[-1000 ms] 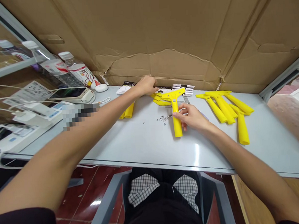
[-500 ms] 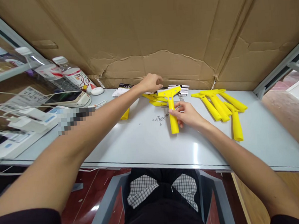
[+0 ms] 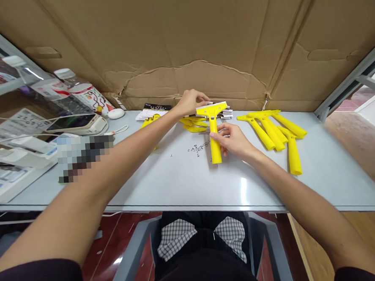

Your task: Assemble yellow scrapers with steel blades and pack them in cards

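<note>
My right hand (image 3: 233, 139) is closed round the handle of a yellow scraper (image 3: 215, 145), held upright with its wide head away from me. A thin grey metal piece (image 3: 204, 133) shows behind the handle; I cannot tell if the same hand holds it. Beyond the scraper head, my left hand (image 3: 192, 102) reaches to a pile of flat white packets (image 3: 227, 112). Its fingers curl together at the packets, and what is between their tips is hidden. Small metal screws (image 3: 197, 148) lie scattered left of the handle. Yellow scraper parts (image 3: 193, 124) lie below my left hand.
Several yellow scraper handles (image 3: 271, 129) lie to the right. Black-and-white printed packets (image 3: 154, 110) sit behind my left forearm. Bottles (image 3: 87, 93), a phone (image 3: 75, 123) and a power strip with cables (image 3: 14, 176) crowd the left side. A cardboard wall (image 3: 181, 39) closes off the back.
My left hand has moved slightly forward and right, its fingers now down at the white packets. The right hand keeps hold of the scraper. The view has shifted slightly.
</note>
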A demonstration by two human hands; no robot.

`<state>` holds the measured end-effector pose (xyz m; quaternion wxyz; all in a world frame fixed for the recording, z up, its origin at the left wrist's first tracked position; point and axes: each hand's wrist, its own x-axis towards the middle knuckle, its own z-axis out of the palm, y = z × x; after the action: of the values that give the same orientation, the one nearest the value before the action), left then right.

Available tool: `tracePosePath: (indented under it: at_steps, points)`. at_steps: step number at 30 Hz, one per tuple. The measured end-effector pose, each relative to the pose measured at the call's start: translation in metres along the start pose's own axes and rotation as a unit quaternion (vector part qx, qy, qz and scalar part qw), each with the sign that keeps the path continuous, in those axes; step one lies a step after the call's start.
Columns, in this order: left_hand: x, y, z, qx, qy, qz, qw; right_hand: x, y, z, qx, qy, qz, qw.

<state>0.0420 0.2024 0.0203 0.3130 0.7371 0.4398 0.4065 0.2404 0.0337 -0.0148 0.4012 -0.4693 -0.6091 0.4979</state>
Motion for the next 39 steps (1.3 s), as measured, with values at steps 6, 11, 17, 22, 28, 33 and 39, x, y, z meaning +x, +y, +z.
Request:
tracePosePath:
  at_steps: [6, 11, 17, 22, 28, 33, 39]
  points:
    - [-0.042, 0.002, -0.025, -0.015, 0.100, -0.010, 0.995, -0.003, -0.012, -0.001, 0.028, 0.029, -0.011, 0.999]
    - [-0.110, 0.000, -0.023, -0.093, 0.160, -0.029, 0.982, -0.003, -0.016, -0.001, 0.056, 0.052, -0.016, 0.997]
    - [-0.151, 0.001, -0.009, -0.130, 0.162, -0.054, 0.977, -0.003, -0.012, 0.004, 0.066, 0.052, 0.010, 0.996]
    - [-0.156, 0.005, -0.016, -0.062, 0.169, 0.007, 0.984, -0.006, -0.020, 0.006, 0.118, 0.080, 0.051, 0.988]
    - [-0.162, 0.002, -0.021, 0.071, 0.172, 0.100, 0.977, -0.005, -0.022, 0.005, 0.167, 0.125, 0.071, 0.975]
    - [-0.167, 0.002, -0.015, 0.081, 0.124, 0.122, 0.981, -0.004, -0.019, 0.006, 0.208, 0.106, 0.055, 0.971]
    - [-0.168, 0.013, -0.011, -0.042, 0.079, 0.059, 0.994, -0.004, -0.018, 0.005, 0.209, 0.116, 0.037, 0.970]
